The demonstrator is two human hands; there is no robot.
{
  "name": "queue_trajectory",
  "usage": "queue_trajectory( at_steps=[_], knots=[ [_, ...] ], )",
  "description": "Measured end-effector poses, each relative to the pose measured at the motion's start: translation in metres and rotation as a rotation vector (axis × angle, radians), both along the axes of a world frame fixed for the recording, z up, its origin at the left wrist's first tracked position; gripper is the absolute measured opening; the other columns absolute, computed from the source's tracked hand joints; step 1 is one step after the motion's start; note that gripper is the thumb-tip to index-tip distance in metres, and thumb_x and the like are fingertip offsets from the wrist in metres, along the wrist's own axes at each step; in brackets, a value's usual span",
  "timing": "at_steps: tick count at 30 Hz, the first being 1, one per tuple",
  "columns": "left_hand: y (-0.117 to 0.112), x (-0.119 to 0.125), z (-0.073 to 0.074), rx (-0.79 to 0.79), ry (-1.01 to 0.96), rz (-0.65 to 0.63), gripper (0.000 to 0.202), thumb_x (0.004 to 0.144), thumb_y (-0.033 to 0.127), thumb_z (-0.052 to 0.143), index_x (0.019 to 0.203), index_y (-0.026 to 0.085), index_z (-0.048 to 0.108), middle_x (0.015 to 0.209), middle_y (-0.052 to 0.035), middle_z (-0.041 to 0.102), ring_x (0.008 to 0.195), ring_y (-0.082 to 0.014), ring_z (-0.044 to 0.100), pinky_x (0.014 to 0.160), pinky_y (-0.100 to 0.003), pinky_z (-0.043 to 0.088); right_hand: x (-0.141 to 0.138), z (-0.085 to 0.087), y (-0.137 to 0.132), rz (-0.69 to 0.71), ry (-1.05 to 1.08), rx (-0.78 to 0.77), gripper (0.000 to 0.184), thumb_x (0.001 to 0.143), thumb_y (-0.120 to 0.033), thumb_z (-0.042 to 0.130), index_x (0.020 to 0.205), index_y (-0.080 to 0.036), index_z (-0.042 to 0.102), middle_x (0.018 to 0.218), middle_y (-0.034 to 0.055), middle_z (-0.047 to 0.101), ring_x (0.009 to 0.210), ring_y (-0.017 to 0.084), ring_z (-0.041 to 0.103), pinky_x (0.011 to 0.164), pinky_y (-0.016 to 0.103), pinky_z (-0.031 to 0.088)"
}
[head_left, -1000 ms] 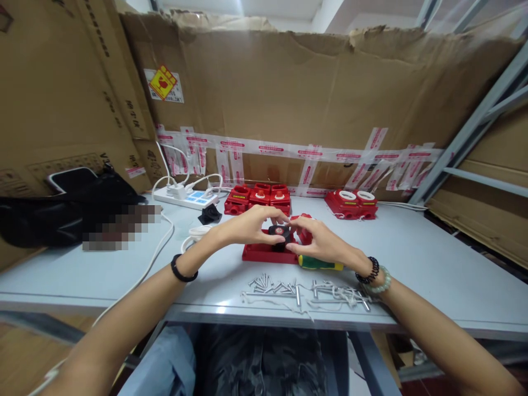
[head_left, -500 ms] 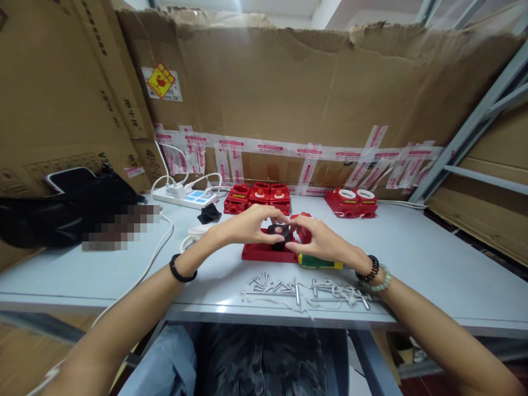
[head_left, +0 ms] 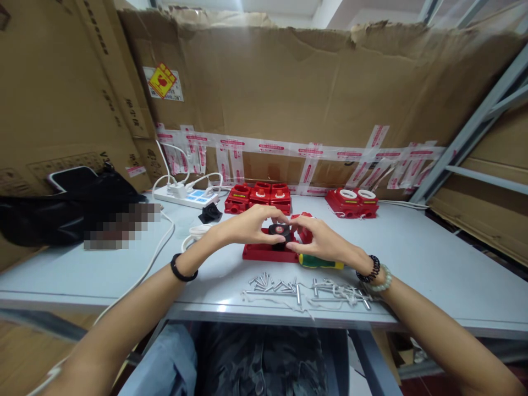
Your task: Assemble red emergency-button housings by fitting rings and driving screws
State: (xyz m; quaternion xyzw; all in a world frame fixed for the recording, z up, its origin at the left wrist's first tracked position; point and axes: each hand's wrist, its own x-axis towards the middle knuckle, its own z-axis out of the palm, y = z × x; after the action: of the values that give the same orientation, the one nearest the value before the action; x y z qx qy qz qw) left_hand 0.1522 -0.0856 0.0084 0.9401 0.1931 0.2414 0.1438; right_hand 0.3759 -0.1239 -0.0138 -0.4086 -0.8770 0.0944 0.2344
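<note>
Black part (head_left: 280, 232) with a round reddish centre is held at mid-table, between the fingertips of left hand (head_left: 258, 226) and right hand (head_left: 315, 236). Both hands are curved inward, thumbs toward the near side, index fingers over the far side. Left thumb is laid across the near face of the part; right fingertips are set at its right edge, exact contact there partly hidden. Part is positioned over the open red casing (head_left: 268, 254) on the table (head_left: 198, 297); whether it is seated inside cannot be told.

Another red piece (head_left: 304, 217) is partly covered by the right hand. Tool with green-and-yellow handle (head_left: 319, 262) is laid just right of the casing, under the right hand.

Toward the near edge, loose screws (head_left: 264, 282) are scattered, with metal rods (head_left: 298, 295) placed beside them, some tangled in white string (head_left: 348, 294).

At the back, a group of red housings (head_left: 258, 198) is lined up; a red pair with white rings (head_left: 352, 203) is set farther right. Smaller black piece (head_left: 209, 213) is left near the power strip (head_left: 185, 194), into which white plugs are inserted. Coiled white cable (head_left: 196, 234) is partly hidden by the left forearm. Black bag (head_left: 66, 212) is placed at far left.
</note>
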Motion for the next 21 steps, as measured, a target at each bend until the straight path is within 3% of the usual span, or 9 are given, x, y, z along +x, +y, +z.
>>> queue_trajectory(
  at_steps=[15, 21],
  knots=[
    [-0.001, -0.008, 0.004, 0.03, 0.012, 0.013, 0.032, 0.081, 0.031, 0.062, 0.111, 0.018, 0.06, 0.11, -0.0067, 0.065, 0.101, -0.0184, 0.059, 0.088, -0.033, 0.046, 0.0, -0.001, 0.0, -0.011, 0.002, -0.002, 0.045, 0.077, -0.041, 0.066, 0.116, -0.019, 0.058, 0.099, 0.0064, 0.065, 0.073, 0.015, 0.055, 0.07, 0.031, 0.046],
    [-0.003, -0.013, 0.009, 0.011, -0.011, 0.014, 0.031, 0.083, 0.033, 0.06, 0.11, 0.017, 0.061, 0.109, -0.0067, 0.067, 0.099, -0.0182, 0.061, 0.089, -0.032, 0.047, 0.004, 0.0, 0.001, 0.01, 0.024, 0.023, 0.056, 0.074, -0.044, 0.068, 0.122, -0.02, 0.054, 0.106, 0.0082, 0.063, 0.083, 0.018, 0.059, 0.076, 0.035, 0.049]
  ],
)
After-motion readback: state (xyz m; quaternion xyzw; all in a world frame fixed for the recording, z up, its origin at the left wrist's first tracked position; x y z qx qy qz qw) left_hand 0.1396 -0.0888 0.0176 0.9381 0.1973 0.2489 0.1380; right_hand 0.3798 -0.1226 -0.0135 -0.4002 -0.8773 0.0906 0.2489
